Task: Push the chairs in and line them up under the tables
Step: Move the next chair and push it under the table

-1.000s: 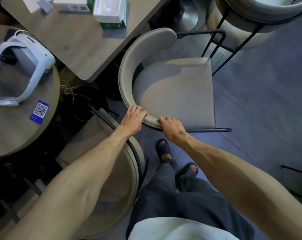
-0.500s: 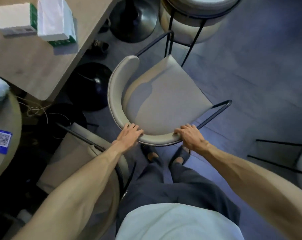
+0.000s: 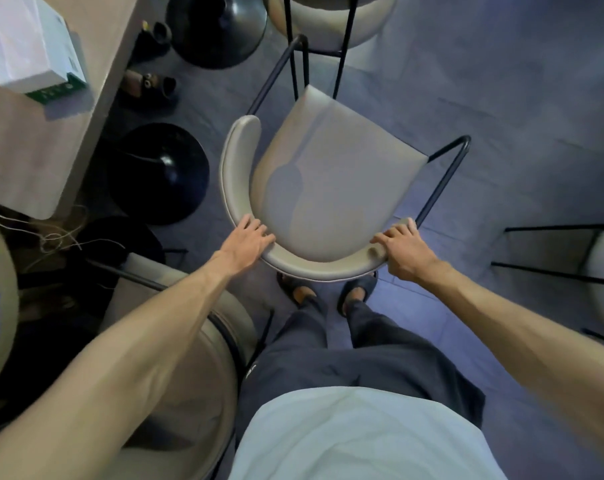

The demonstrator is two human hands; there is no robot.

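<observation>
Grey padded chair [image 3: 328, 188] stands on the floor at centre, its seat pointing to 1 o'clock, well apart from the bench [image 3: 33, 147] at 10 o'clock. Left hand [image 3: 246, 242] and right hand [image 3: 402, 249] both curl their fingers [image 3: 385, 237] over its curved backrest.

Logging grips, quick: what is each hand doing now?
Left hand: closed on the chair backrest.
Right hand: closed on the same backrest.

Both hands grip the curved backrest of a beige chair [image 3: 328, 174], left hand [image 3: 246, 242] at its left bend, right hand [image 3: 402, 252] at its right end, chair standing on grey floor [image 3: 518, 81] beside a wooden table [image 3: 33, 140].
</observation>
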